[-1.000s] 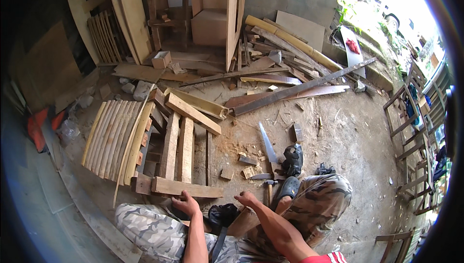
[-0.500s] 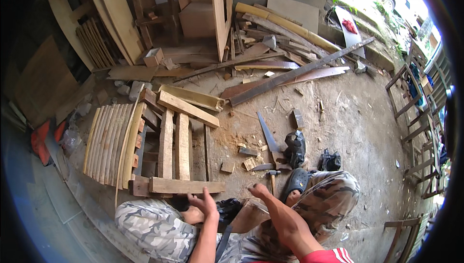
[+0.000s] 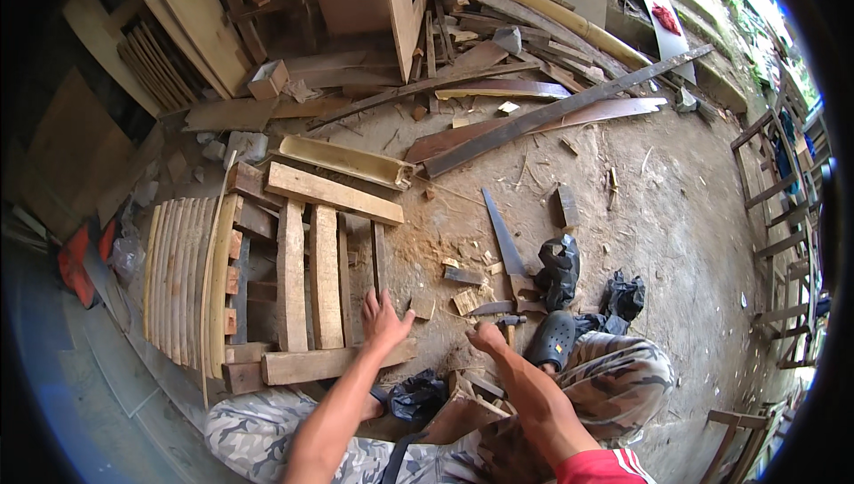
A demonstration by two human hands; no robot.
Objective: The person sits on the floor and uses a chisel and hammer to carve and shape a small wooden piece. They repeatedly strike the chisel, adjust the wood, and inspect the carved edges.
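My left hand (image 3: pixel 387 320), fingers spread, reaches just past the front rail of a wooden frame (image 3: pixel 334 367), beside a small wood block (image 3: pixel 422 308). Its fingertips are by the near end of a thin dark slat (image 3: pixel 380 253); whether they touch it I cannot tell. My right hand (image 3: pixel 487 336) is closed with the fingertips together, and anything in it is too small to make out. Right beside it lies a hammer (image 3: pixel 510 327). A handsaw (image 3: pixel 504 233) and a curved blade (image 3: pixel 492 308) rest on the ground beyond.
Bamboo slats (image 3: pixel 181 279) lean against the frame's left side. Black plastic bags (image 3: pixel 558 270) sit right of the saw. A split bamboo piece (image 3: pixel 342 161) lies behind the frame, and a long dark plank (image 3: pixel 534 133) crosses the scrap pile. Wooden racks (image 3: pixel 772 226) stand at right.
My left hand has moved forward from the front rail toward the dark slat and wood block. My right hand stays closed near the hammer. The view has shifted slightly.
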